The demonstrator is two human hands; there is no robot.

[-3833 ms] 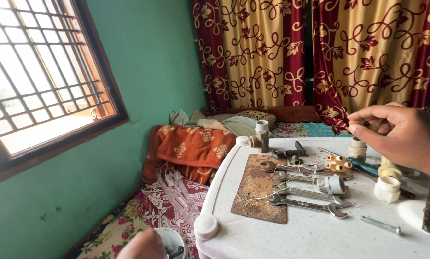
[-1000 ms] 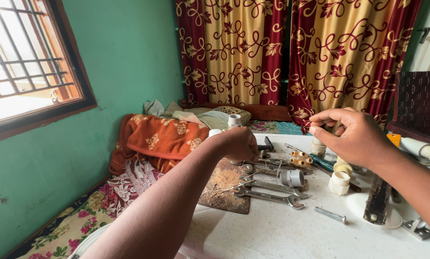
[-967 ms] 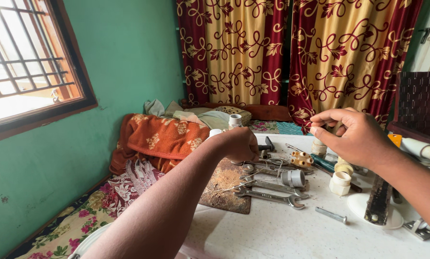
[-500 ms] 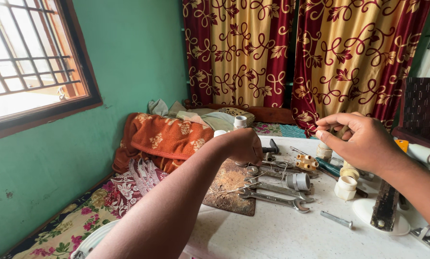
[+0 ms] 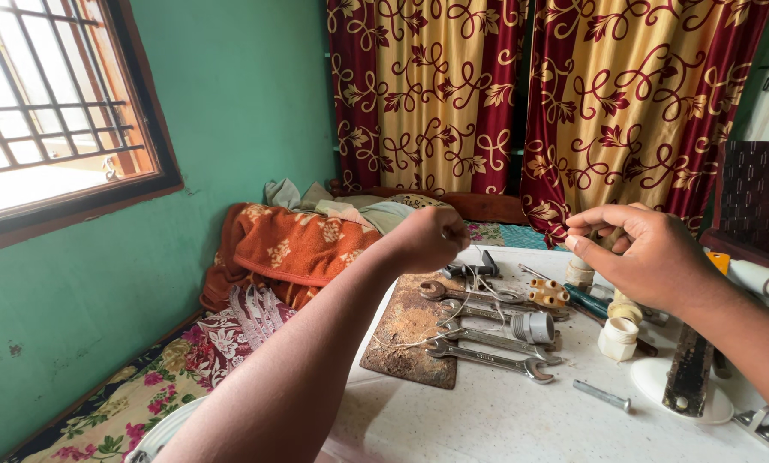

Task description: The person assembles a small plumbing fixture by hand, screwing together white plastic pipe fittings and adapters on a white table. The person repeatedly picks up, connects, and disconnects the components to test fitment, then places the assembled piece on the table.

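My left hand (image 5: 430,238) is raised over the white table (image 5: 487,420), closed into a fist that pinches a thin pale thread (image 5: 479,287); the thread hangs down in a loop toward the wrenches. My right hand (image 5: 637,250) is held up at the same height, thumb and fingers pinched together on something very small that I cannot make out. Below both hands lie several steel wrenches (image 5: 487,356), a rusty flat metal plate (image 5: 412,330) and a grey threaded pipe fitting (image 5: 532,327).
White pipe fittings (image 5: 618,337), a small yellow part (image 5: 548,292), a loose bolt (image 5: 601,395) and a dark metal bar (image 5: 686,369) crowd the table's right side. An orange blanket (image 5: 290,249) lies on a bed behind. Patterned curtains (image 5: 522,94) and a barred window (image 5: 54,111) bound the room.
Since 3.8 s ago my left arm has come up from the lower edge and reached over the table. In the last second both hands hold nearly still; the view has shifted slightly.
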